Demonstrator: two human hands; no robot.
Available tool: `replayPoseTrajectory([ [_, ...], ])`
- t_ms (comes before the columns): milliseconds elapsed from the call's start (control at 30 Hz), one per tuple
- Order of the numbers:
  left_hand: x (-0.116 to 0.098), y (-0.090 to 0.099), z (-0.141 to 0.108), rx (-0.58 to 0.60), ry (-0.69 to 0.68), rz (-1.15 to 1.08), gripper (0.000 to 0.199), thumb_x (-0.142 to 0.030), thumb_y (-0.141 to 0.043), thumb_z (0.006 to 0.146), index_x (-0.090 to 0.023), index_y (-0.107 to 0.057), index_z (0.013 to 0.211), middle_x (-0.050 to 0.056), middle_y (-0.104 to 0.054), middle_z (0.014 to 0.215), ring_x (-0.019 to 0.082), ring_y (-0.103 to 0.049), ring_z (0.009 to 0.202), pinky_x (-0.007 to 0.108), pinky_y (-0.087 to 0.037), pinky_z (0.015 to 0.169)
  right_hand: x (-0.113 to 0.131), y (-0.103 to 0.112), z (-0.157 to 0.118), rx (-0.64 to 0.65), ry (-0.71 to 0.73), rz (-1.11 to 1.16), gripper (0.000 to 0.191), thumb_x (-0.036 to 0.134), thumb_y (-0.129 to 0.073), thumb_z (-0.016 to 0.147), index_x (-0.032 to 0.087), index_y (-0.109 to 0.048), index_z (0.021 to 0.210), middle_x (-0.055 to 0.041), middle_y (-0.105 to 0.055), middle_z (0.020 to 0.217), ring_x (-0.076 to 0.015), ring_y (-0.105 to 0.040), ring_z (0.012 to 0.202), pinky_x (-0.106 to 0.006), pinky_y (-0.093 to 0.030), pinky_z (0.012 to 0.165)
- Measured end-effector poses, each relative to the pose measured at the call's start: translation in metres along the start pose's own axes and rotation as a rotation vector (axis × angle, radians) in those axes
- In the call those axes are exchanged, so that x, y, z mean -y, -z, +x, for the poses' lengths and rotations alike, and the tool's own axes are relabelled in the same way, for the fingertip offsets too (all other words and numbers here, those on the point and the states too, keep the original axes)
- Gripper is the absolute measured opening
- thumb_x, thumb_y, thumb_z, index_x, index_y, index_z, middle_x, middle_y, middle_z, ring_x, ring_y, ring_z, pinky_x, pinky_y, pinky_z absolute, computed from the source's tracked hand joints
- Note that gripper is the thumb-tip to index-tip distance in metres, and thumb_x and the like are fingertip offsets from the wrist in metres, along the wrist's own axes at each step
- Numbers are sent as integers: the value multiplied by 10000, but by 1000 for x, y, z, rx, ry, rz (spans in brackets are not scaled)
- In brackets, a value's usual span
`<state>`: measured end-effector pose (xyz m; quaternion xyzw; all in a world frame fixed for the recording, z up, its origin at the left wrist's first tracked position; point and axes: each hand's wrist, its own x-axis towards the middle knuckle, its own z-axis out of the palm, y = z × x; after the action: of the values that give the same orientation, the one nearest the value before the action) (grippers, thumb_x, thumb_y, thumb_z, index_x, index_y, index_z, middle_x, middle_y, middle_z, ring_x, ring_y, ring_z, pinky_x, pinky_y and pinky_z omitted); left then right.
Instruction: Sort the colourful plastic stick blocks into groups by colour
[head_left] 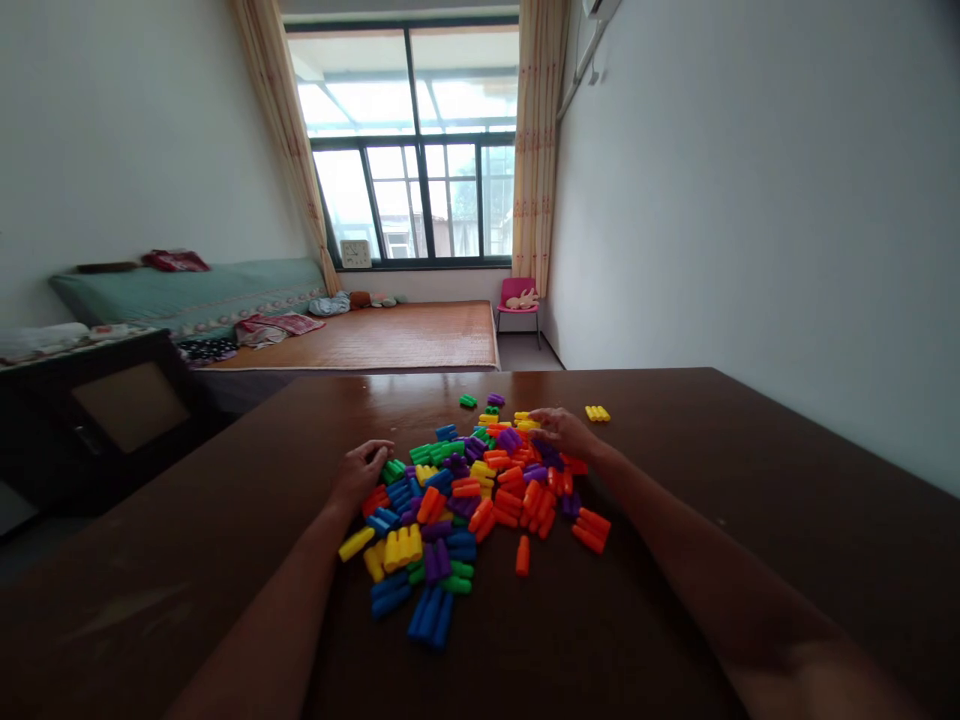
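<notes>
In the head view, a loose heap of blocks (510, 478) — orange, yellow, green, blue and purple — lies on the brown table (750, 480), between the two hands. Many are joined side by side in short rows; others overlap at odd angles.

The left hand (361, 472) is at the heap's left edge, its fingers part curled, just beside a green piece (393, 470). Whether it has hold of anything I cannot tell. The right hand (566, 432) is at the far right of the heap, palm down, fingers reaching out over the edge to some yellow pieces (525, 420). Its fingertips are at them, but whether they grip is too small to tell.

Nearest the person lies a blue row of three (431, 617), with a yellow row (403, 548) farther up and a lone orange piece (522, 556) to the right. Another yellow row (598, 413) sits apart, beyond the right hand — and a green pair (468, 401) and a purple pair (496, 399) lie at the heap's far side.

Behind the table are a bed (405, 335), a pink chair (510, 288) and a curtained window (418, 135).
</notes>
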<state>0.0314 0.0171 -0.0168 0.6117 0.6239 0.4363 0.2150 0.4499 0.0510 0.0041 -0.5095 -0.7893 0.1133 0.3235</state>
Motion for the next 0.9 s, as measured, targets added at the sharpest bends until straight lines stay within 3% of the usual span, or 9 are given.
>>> replayPoseTrajectory([
  [100,-4,1,-1,-21,21,-4,350,-452,-598,729,-205,-741,931,62,-764,869,232,-703,829,276,-538,694,-11,-3,0,-9,-75,21,248,373,-629,814,206,-708,980,-49,-738,878,-187,-669,799,-288,-514,772],
  [233,-6,1,-1,-21,29,-11,353,-458,-601,719,-200,-742,914,62,-765,865,236,-703,836,278,-536,701,-44,14,-3,-182,-335,191,317,433,-534,875,184,-666,1018,-63,-737,865,-165,-678,733,-267,-528,678],
  [300,-5,0,-1,-6,10,-6,381,-472,-578,733,-190,-736,935,68,-762,879,238,-702,849,282,-535,710,-60,24,-6,-160,-472,194,318,433,-530,875,172,-660,1003,-74,-733,807,-162,-674,662,-267,-524,628],
  [367,-3,0,0,2,1,-4,396,-476,-568,741,-187,-732,955,71,-761,888,236,-701,858,283,-534,722,-69,35,-10,-97,-540,37,301,441,-543,865,175,-675,918,-70,-714,710,-168,-661,608,-271,-505,603],
  [467,-3,0,-1,-4,10,-9,384,-468,-581,739,-193,-736,957,67,-763,889,232,-702,856,278,-536,726,-73,50,-14,-139,-526,-291,344,491,-534,861,192,-690,794,-93,-705,698,-205,-670,675,-290,-477,632],
  [533,-5,1,-2,-9,14,-13,367,-459,-589,734,-198,-740,943,64,-765,883,231,-703,848,273,-537,713,-74,59,-14,-207,-469,-369,343,484,-514,872,203,-701,811,-98,-719,764,-214,-673,733,-294,-467,653],
  [667,-11,1,-4,-21,22,6,336,-441,-602,722,-211,-745,922,53,-767,862,230,-706,821,267,-536,671,-78,64,-17,-92,-316,-207,205,359,-624,792,226,-716,918,-44,-736,870,-175,-669,756,-265,-487,687],
  [767,-13,1,-5,-32,31,-5,331,-438,-610,715,-207,-745,911,58,-767,851,233,-707,803,270,-538,660,-82,54,-17,1,-258,-123,224,280,-691,708,236,-726,925,-32,-737,940,-169,-671,772,-271,-512,738],
  [900,-11,0,-4,-42,46,-18,323,-440,-617,709,-212,-746,897,56,-769,846,236,-708,809,270,-539,661,-80,32,-14,-95,-200,-160,189,223,-622,766,239,-717,928,-36,-735,983,-186,-677,847,-318,-518,839],
])
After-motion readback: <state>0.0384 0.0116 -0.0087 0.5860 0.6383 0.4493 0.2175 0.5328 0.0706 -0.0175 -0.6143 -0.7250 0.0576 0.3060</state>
